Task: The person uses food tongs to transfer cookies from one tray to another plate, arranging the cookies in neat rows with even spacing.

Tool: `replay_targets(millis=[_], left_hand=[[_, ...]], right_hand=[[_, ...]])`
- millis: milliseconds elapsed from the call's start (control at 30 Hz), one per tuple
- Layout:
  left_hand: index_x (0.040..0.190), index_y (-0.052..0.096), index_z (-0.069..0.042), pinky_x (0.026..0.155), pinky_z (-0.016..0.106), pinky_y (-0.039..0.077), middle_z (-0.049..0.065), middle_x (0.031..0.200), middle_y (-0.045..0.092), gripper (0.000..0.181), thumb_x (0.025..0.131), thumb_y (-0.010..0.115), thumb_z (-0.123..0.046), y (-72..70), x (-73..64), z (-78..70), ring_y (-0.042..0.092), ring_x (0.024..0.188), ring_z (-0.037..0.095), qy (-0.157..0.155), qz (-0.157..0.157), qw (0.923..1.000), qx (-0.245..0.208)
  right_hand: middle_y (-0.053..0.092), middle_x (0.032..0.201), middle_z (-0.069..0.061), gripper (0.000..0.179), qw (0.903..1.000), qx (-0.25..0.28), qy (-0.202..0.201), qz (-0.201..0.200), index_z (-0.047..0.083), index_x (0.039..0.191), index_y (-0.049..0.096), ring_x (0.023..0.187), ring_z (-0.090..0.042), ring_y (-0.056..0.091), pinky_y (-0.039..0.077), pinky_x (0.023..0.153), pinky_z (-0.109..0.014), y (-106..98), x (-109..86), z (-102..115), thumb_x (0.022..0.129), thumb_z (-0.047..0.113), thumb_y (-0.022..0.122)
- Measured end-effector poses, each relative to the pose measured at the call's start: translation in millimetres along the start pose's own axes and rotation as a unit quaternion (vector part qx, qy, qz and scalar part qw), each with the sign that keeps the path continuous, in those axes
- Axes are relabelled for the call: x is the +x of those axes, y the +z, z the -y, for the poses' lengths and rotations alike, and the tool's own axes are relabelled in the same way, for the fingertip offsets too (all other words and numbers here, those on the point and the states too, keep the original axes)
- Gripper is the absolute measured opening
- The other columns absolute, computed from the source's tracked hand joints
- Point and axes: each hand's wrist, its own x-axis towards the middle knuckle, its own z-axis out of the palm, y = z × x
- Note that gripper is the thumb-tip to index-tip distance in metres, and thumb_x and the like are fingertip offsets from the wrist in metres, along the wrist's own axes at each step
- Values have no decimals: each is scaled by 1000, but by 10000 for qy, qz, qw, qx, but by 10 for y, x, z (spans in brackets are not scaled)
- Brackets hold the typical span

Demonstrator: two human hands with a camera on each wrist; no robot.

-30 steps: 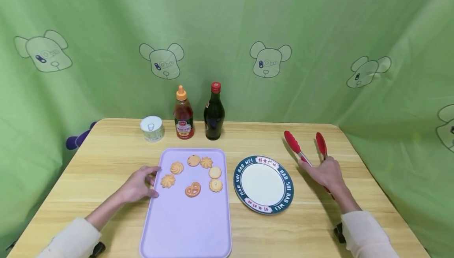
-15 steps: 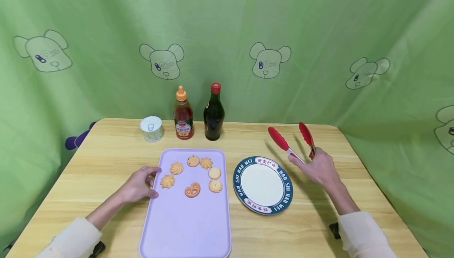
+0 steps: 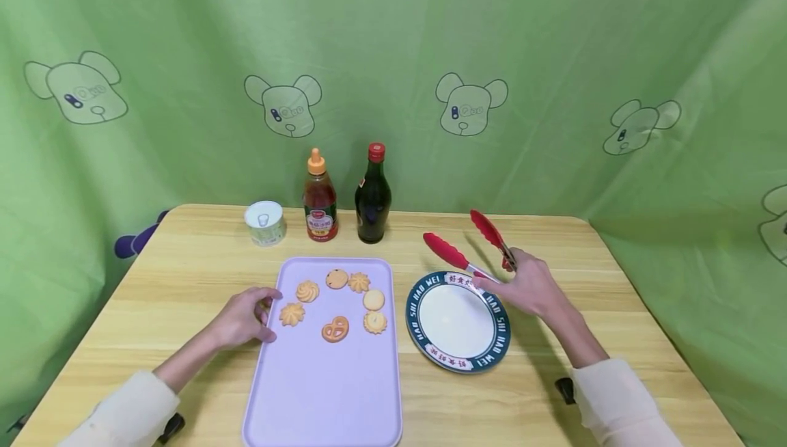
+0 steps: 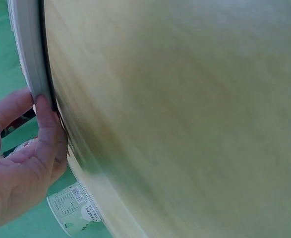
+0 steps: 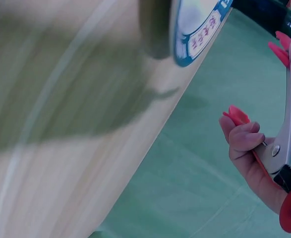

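Observation:
My left hand (image 3: 246, 317) holds the left edge of a lilac tray (image 3: 322, 392), thumb and forefinger at its rim. The left wrist view shows the same hand (image 4: 26, 158) with fingertips on the tray's edge (image 4: 31, 54). Several cookies lie in the tray's far half, among them a pretzel-shaped cookie (image 3: 335, 329) and a swirled cookie (image 3: 307, 290). My right hand (image 3: 525, 286) grips red-tipped metal tongs (image 3: 445, 252), their arms spread and nothing between the tips. They hang over the far rim of a round plate (image 3: 455, 324) with a dark green border.
Along the table's back stand a tin can (image 3: 265, 223), a sauce bottle (image 3: 320, 204) with an orange cap, and a dark bottle (image 3: 372, 201) with a red cap. A green curtain (image 3: 393, 37) hangs behind and beside the wooden table (image 3: 615, 337).
My right hand has carried the tongs leftward from the table's right side to above the plate's far rim. The left hand, tray and cookies have stayed in place.

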Motion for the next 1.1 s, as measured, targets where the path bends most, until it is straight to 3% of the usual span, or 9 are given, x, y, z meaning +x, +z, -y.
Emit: replay_targets(millis=[167,467,633,833,1100], left_hand=[[124,54,5,56,24,51,13,97,56,75,54,82,5,-15,13,-16,53,72,17,16,1,10000,53],[124,55,5,57,24,51,12,93,55,75,55,82,4,-3,31,-23,54,71,17,40,45,9999,112],[124,54,5,56,24,50,11,91,55,75,54,82,3,-6,22,-10,54,70,16,82,18,9998,204],[124,54,6,57,23,50,11,91,56,74,55,81,4,-9,9,-7,54,71,16,80,-8,9996,263],[123,55,6,58,24,49,10,89,57,73,55,81,4,4,10,-48,53,71,16,7,-31,9991,430]], right_hand=[[58,95,-18,88,9991,-65,-343,221,-2,111,53,82,-26,53,43,59,-29,74,57,139,66,72,67],[61,101,-14,111,9956,-262,-708,557,-3,132,48,89,-24,54,44,65,-29,189,59,398,59,79,65],[62,104,-13,105,9933,-223,-922,655,-3,133,48,91,-24,54,47,67,-31,258,64,517,61,69,73],[62,119,-15,98,9909,-272,-1012,847,1,134,50,101,-26,57,54,86,-44,349,78,684,63,64,75],[62,124,-16,92,9854,-310,-1246,1121,2,133,53,100,-22,58,53,84,-38,453,69,852,66,60,76]])
